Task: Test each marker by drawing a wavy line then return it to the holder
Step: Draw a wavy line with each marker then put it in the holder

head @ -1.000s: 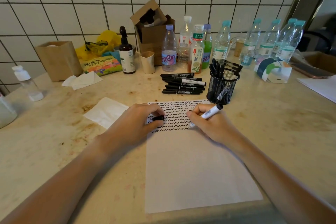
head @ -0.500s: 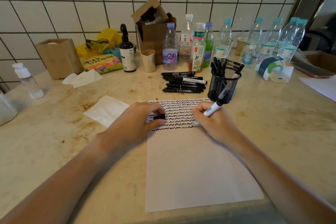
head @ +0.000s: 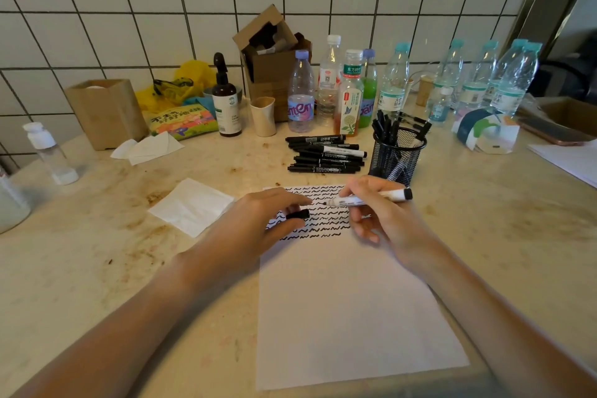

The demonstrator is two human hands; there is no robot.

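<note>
A white sheet of paper (head: 352,317) lies before me, its top covered with rows of black wavy lines (head: 326,220). My right hand (head: 384,220) grips a white-bodied marker (head: 365,200) held level above the lines, its bare tip pointing left. My left hand (head: 258,226) pinches the marker's black cap (head: 298,214) just left of that tip. A black mesh holder (head: 395,155) with several markers stands behind the paper. Several black markers (head: 326,157) lie in a pile left of the holder.
A white tissue (head: 190,205) lies left of the paper. Along the tiled wall stand several plastic bottles (head: 300,94), a brown pump bottle (head: 226,100), a small cup (head: 263,116), cardboard boxes (head: 274,58) and a snack bag (head: 182,121). A clear spray bottle (head: 48,152) sits far left.
My right hand lifted the marker off the paper and turned it level, tip toward the cap. The last wavy line now reaches the right end of its row. My left hand stayed put.
</note>
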